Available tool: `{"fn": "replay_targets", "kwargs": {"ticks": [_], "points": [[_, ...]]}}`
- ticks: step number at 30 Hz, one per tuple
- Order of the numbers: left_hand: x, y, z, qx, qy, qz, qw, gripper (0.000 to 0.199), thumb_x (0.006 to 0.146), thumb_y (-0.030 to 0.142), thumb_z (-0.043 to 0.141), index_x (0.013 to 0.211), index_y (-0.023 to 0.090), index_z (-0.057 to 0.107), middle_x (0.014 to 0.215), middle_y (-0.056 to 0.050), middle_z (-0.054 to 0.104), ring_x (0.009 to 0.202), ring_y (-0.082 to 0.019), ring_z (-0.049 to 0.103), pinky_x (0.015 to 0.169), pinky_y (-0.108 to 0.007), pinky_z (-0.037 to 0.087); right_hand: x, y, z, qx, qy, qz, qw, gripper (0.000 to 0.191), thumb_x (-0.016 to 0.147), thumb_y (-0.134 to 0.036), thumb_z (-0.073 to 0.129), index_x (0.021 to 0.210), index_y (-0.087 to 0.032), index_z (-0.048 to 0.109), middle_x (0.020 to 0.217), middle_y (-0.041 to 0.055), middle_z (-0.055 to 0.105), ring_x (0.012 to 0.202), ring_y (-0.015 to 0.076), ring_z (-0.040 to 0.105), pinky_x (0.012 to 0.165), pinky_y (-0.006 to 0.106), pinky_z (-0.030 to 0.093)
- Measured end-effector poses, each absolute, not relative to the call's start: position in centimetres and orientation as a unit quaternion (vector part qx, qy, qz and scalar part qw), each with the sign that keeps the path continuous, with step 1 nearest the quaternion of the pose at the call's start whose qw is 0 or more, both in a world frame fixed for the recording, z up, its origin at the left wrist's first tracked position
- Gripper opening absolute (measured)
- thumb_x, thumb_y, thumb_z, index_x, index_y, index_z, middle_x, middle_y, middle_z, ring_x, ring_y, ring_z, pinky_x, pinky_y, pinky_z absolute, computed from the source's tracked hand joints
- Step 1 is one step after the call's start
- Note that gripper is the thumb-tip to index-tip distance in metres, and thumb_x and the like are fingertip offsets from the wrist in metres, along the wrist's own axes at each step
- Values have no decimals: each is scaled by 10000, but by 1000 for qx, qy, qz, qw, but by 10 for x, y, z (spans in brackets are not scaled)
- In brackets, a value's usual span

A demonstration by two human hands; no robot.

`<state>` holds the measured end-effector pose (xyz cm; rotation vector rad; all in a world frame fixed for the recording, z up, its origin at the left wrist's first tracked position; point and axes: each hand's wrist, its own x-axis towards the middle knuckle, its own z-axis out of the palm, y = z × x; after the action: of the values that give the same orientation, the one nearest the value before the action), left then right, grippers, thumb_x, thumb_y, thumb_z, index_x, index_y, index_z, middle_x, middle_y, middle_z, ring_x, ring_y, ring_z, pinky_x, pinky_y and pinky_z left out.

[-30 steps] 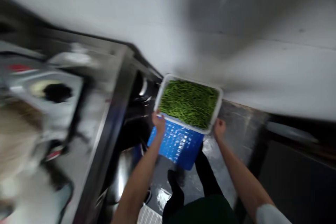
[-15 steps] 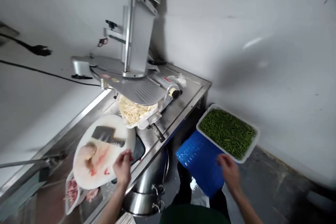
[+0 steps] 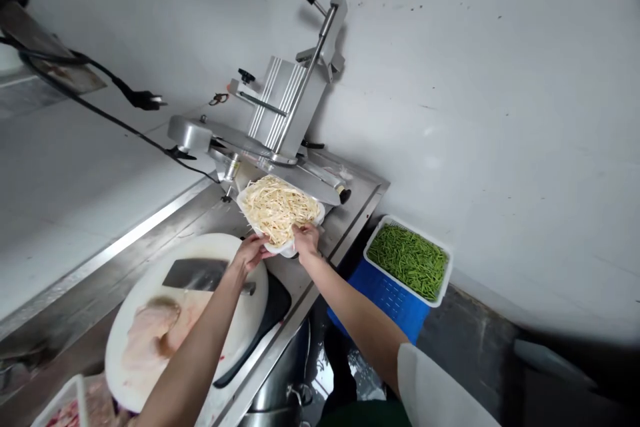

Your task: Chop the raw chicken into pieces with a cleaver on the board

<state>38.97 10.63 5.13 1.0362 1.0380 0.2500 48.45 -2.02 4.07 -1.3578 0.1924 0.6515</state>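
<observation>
A white basket [image 3: 287,251] heaped with pale, thin shreds [image 3: 280,208] is at the front of a metal slicer [image 3: 287,103]. My left hand [image 3: 251,251] grips the near left part of its rim, fingers closed on it. On the near right side, my right hand [image 3: 305,241] is closed on the rim too, thumb over the edge; its other fingers are largely hidden. Close to my left forearm lies a round white chopping board [image 3: 145,280], bearing a cleaver [image 3: 195,273] and a pale piece of raw meat [image 3: 150,327].
A metal counter [image 3: 345,233] runs along the wall. On the right, a white crate of green stalks [image 3: 407,260] rests on a blue crate [image 3: 390,293]. Metal pots [image 3: 275,380] stand beneath the counter. A container of raw meat [image 3: 65,410] is at lower left. A black cable [image 3: 135,97] hangs at left.
Both hands have reached forward and taken hold of the basket of shreds, which now sits further out from under the slicer. The camera view has shifted.
</observation>
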Motion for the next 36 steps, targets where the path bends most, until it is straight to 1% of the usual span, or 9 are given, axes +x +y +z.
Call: {"fn": "replay_targets", "kwargs": {"ticks": [6, 10, 15, 18, 20, 23, 26, 32, 36], "points": [[397, 106, 40, 422, 473, 173, 754, 315, 523, -35, 634, 796, 121, 633, 592, 22, 634, 483, -122, 588, 524, -249, 531, 474, -22, 43, -538, 239, 292, 754, 333, 779, -167, 637, 1025, -263, 433, 820, -54, 657, 619, 119, 644, 550, 233, 548], [380, 91, 33, 410, 473, 219, 749, 314, 479, -22, 638, 750, 136, 631, 615, 43, 644, 525, -110, 590, 539, -213, 505, 478, -33, 51, -565, 248, 342, 709, 249, 798, -140, 658, 902, -241, 455, 690, -61, 609, 570, 122, 621, 545, 269, 575], [329, 49, 40, 401, 486, 258, 733, 339, 454, 35, 723, 766, 155, 665, 702, 36, 687, 655, -127, 628, 649, -232, 525, 455, -69, 58, -541, 192, 408, 711, 287, 704, -184, 775, 814, -209, 511, 721, -45, 645, 634, 146, 666, 545, 306, 605], [291, 7, 56, 399, 499, 271, 720, 336, 450, 97, 788, 752, 169, 659, 732, 28, 697, 726, -150, 648, 738, -267, 545, 426, -109, 66, -515, 141, 427, 730, 364, 596, -292, 857, 810, -191, 580, 761, -30, 668, 703, 177, 690, 563, 314, 615], [265, -27, 69, 398, 524, 272, 702, 325, 443, 133, 821, 691, 176, 616, 701, 36, 682, 703, -153, 646, 729, -271, 548, 405, -143, 73, -509, 118, 444, 728, 434, 548, -365, 883, 853, -186, 631, 789, -12, 689, 755, 200, 701, 591, 321, 618], [231, -84, 83, 387, 567, 273, 674, 352, 443, 167, 850, 640, 184, 558, 685, 44, 677, 704, -158, 659, 667, -235, 540, 379, -201, 86, -514, 104, 474, 707, 549, 566, -425, 880, 1019, -192, 676, 919, 35, 733, 831, 241, 711, 633, 365, 624], [210, -145, 86, 383, 599, 238, 662, 381, 459, 226, 873, 753, 197, 633, 807, 10, 729, 840, -217, 701, 709, -259, 561, 367, -266, 97, -529, 102, 475, 695, 597, 611, -452, 872, 1113, -195, 677, 1063, 81, 737, 898, 279, 709, 683, 417, 625], [228, -270, 52, 380, 611, 128, 682, 426, 448, 358, 901, 756, 170, 674, 783, -47, 736, 849, -282, 714, 774, -360, 584, 392, -401, 88, -558, 117, 381, 727, 464, 658, -415, 863, 1033, -183, 717, 1090, 113, 748, 999, 303, 694, 916, 462, 556], [286, -350, 6, 412, 595, 88, 685, 345, 466, 378, 884, 732, 258, 700, 802, -43, 736, 875, -275, 717, 821, -387, 571, 433, -484, 42, -587, 158, 317, 728, 359, 650, -331, 838, 959, -184, 727, 1028, 98, 764, 963, 293, 702, 946, 456, 531]]}}
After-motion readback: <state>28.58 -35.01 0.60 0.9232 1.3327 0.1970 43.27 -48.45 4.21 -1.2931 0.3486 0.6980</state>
